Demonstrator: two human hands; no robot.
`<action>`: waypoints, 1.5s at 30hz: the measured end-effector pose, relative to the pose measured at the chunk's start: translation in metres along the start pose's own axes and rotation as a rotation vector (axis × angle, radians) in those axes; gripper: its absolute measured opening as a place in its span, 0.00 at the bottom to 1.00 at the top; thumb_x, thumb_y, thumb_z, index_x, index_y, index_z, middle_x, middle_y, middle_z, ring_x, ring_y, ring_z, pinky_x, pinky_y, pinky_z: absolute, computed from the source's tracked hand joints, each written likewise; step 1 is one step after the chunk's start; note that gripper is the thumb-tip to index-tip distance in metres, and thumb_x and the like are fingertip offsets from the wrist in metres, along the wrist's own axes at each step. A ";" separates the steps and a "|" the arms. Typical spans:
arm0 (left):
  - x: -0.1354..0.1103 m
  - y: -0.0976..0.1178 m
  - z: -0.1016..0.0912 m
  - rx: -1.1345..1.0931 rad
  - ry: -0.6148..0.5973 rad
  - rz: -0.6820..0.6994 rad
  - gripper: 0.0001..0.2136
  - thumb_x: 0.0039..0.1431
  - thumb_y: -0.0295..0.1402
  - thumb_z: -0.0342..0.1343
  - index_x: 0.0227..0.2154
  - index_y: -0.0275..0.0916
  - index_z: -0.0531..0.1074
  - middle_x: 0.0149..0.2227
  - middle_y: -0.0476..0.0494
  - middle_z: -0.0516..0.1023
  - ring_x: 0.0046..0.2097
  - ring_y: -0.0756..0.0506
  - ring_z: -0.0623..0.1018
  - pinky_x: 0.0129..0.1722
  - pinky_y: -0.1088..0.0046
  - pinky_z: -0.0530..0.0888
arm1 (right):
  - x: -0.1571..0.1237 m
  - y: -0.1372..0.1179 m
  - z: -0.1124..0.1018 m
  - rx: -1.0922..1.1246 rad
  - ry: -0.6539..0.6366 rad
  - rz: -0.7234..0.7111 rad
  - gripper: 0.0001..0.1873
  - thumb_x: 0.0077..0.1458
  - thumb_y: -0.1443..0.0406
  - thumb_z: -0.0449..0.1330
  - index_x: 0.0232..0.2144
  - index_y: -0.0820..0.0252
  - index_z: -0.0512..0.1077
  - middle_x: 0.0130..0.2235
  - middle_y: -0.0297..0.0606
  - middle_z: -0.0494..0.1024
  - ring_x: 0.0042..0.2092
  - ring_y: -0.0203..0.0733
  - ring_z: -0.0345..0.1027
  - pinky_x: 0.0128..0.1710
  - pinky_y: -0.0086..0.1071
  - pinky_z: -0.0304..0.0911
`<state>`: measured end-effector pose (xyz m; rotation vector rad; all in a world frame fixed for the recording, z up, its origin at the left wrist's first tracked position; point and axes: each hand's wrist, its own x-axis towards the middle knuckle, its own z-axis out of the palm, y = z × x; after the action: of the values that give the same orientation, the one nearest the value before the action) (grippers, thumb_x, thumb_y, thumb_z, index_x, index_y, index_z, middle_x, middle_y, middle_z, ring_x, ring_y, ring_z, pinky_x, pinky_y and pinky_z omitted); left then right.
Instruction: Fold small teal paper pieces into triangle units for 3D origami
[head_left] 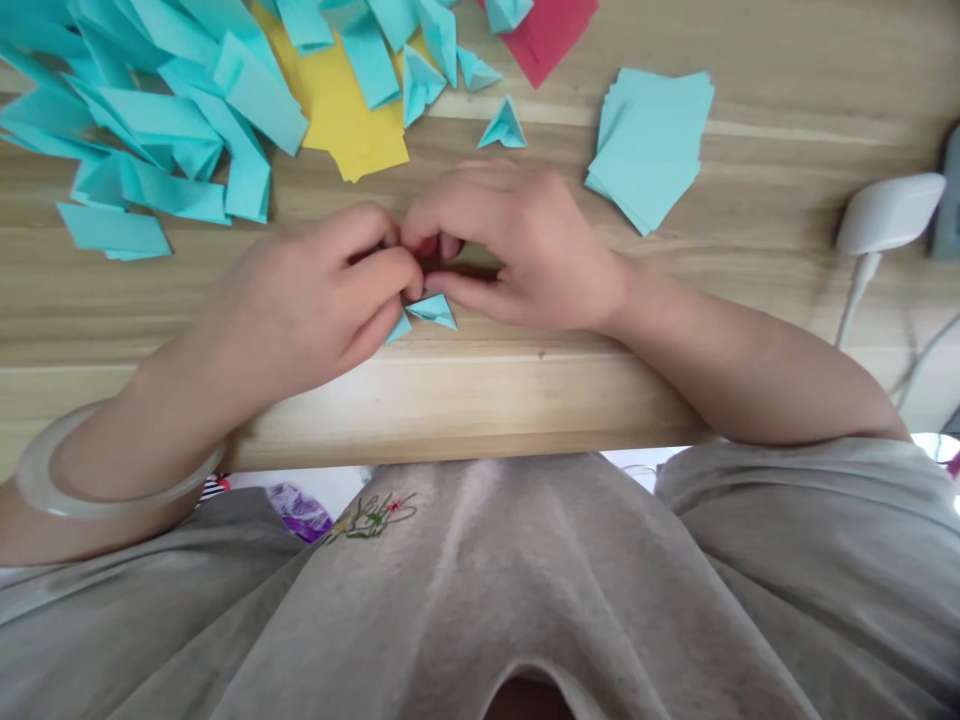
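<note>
Near the table's front edge, my left hand (pixel 322 300) and my right hand (pixel 517 250) meet with fingertips pinched together. Between and just below them shows a small folded light-blue paper piece (pixel 435 310), mostly covered by the fingers. Its pointed corners stick out under my left fingers and by my right thumb. Beyond my right hand stands a small folded blue paper triangle (pixel 504 126), apart from the fingers.
Many folded blue paper strips (pixel 172 120) are heaped at the back left. Yellow paper sheets (pixel 356 120) and red paper (pixel 551 40) lie partly under folded pieces. A stack of flat blue paper (pixel 652 145) sits at the right, with a white charger (pixel 889 212) and cables farther right.
</note>
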<state>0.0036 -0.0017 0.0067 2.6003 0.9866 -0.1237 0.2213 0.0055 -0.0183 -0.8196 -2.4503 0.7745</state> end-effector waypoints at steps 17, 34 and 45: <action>0.000 -0.003 0.004 0.104 0.098 0.110 0.18 0.67 0.35 0.32 0.40 0.46 0.69 0.38 0.45 0.68 0.38 0.44 0.75 0.30 0.64 0.75 | 0.003 -0.002 -0.002 -0.024 -0.019 0.036 0.32 0.64 0.53 0.36 0.38 0.71 0.72 0.36 0.26 0.72 0.41 0.24 0.66 0.45 0.30 0.64; -0.001 -0.004 0.005 0.083 0.120 0.130 0.17 0.68 0.34 0.34 0.39 0.44 0.69 0.37 0.45 0.67 0.38 0.44 0.75 0.31 0.65 0.75 | 0.004 -0.002 -0.003 -0.036 -0.045 0.048 0.32 0.64 0.53 0.36 0.37 0.72 0.71 0.37 0.25 0.72 0.42 0.25 0.67 0.46 0.30 0.64; -0.001 -0.004 0.005 0.086 0.129 0.135 0.16 0.69 0.34 0.34 0.40 0.39 0.68 0.38 0.48 0.65 0.40 0.47 0.77 0.35 0.70 0.77 | 0.003 -0.004 -0.004 -0.028 -0.043 0.025 0.14 0.64 0.63 0.47 0.38 0.64 0.70 0.38 0.30 0.74 0.40 0.31 0.67 0.47 0.31 0.65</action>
<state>0.0004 -0.0009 0.0011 2.7736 0.8620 0.0366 0.2197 0.0060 -0.0120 -0.8536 -2.4988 0.7763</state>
